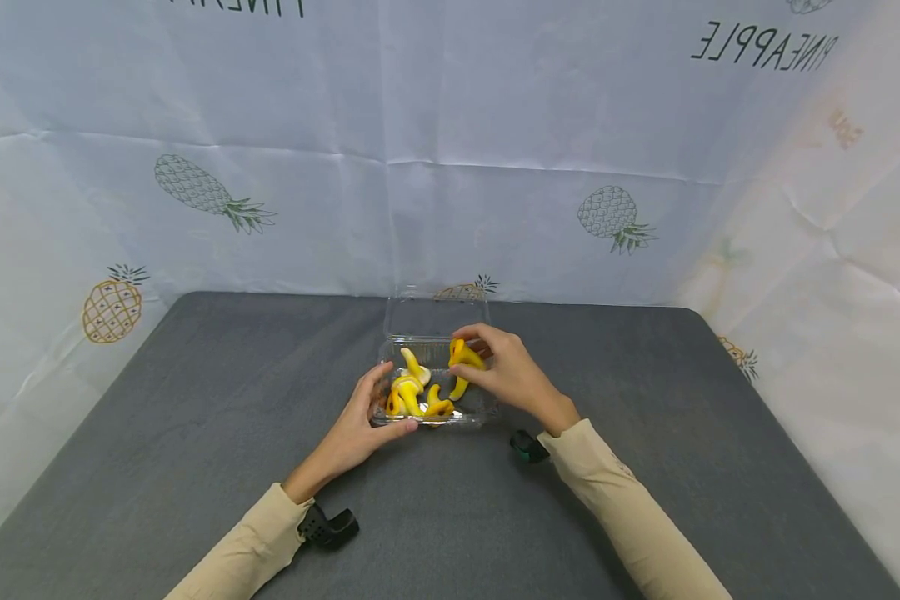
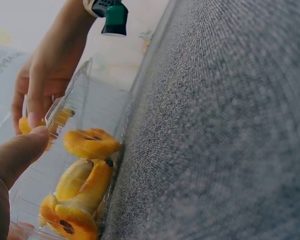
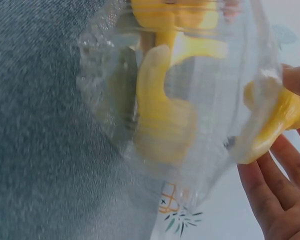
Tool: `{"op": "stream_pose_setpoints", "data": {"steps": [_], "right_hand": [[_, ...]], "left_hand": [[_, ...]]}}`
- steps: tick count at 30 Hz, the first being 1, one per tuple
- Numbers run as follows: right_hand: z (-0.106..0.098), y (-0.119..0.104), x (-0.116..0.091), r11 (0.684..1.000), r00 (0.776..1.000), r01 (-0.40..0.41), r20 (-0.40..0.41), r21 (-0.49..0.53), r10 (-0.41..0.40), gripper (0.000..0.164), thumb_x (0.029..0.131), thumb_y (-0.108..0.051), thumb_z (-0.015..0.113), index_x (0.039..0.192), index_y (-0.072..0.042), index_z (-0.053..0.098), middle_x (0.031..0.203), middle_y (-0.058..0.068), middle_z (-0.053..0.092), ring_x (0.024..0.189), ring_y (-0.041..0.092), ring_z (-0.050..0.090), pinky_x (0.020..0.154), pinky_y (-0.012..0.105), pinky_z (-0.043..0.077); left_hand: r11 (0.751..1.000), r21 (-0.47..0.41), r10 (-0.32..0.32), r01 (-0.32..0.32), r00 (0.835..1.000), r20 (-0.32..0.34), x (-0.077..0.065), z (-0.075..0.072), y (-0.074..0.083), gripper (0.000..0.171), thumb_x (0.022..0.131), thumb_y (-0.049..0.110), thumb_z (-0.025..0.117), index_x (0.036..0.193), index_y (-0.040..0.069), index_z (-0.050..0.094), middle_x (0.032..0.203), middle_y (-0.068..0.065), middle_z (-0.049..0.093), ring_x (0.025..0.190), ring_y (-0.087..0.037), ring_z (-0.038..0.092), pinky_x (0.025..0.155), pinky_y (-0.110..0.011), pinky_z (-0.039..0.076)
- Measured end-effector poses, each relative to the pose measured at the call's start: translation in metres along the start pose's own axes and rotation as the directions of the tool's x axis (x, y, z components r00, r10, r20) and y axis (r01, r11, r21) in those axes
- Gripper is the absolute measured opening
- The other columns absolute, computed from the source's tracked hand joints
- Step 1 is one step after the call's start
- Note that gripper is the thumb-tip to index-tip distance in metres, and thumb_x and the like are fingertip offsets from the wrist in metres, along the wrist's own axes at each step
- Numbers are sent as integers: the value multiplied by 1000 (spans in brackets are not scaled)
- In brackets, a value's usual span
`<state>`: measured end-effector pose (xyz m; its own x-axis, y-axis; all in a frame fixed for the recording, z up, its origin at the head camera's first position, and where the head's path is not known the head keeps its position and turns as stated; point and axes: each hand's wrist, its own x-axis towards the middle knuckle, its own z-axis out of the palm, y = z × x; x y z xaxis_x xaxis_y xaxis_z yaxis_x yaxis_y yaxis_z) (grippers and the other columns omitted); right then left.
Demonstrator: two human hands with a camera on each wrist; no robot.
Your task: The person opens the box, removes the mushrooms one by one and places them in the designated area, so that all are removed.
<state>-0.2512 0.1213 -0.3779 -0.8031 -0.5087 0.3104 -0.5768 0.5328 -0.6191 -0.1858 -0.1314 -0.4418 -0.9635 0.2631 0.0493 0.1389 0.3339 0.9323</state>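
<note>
Clear container with lid raised, one yellow piece in my right hand, at least four inside

Count, largest first: one white fabric backdrop (image 1: 480, 108) with pineapple prints; one grey counter (image 1: 195, 417); two beige sleeves (image 1: 637, 508); one clear container (image 1: 457, 420) with one lid (image 1: 420, 318); two hands; two black wrist units (image 1: 328, 528). I count at least four yellow pieces (image 1: 409, 398) inside the container; they overlap, so I cannot certify an exact number. One further piece (image 1: 470, 359) is in my grasp.

Edges and room: the container sits toward the far side of the counter, well apart from its left and right edges. Grey surface extends broadly to both sides and toward me. The lid stands up along the container's far side, near the backdrop.

Surroundings and obstructions: my left hand (image 1: 360, 417) grips the container's near left corner, thumb at the near rim, fingers at the left wall. My right hand (image 1: 506, 367) pinches the further piece at the container's right side; whether its lower end touches the base, I cannot tell. The container's walls rise around the other pieces. The right wrist unit hangs near the container's near right corner.
</note>
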Motion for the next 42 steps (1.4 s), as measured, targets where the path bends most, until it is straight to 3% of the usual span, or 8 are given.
{"op": "stream_pose_setpoints", "data": {"steps": [19, 27, 42], "right_hand": [[-33, 12, -20, 996, 991, -90, -96, 26, 92, 45, 86, -21, 78, 125, -7, 60, 115, 10, 68, 97, 23, 69, 84, 37, 60], [-41, 27, -31, 989, 980, -143, -135, 26, 145, 46, 85, -20, 80, 124, -5, 60, 113, 14, 68, 94, 27, 69, 83, 41, 61], [-55, 54, -43, 969, 961, -247, -133, -32, 240, 51, 87, -23, 79, 130, -5, 59, 119, 17, 67, 100, 31, 68, 88, 47, 59]], "left_hand": [[1000, 14, 7, -7, 1000, -8, 0, 1, 0, 92, 90, 26, 75, 158, 11, 16, 165, -14, 11, 150, -42, 22, 120, -62, 25], [1000, 8, 6, -6, 1000, -1, 0, 0, 1, 91, 90, 26, 75, 158, 11, 16, 165, -14, 10, 151, -42, 22, 120, -61, 25], [1000, 4, 1, -1, 1000, 3, 0, 0, 1, 92, 90, 27, 75, 158, 12, 15, 166, -14, 9, 151, -41, 19, 120, -61, 23]]}}
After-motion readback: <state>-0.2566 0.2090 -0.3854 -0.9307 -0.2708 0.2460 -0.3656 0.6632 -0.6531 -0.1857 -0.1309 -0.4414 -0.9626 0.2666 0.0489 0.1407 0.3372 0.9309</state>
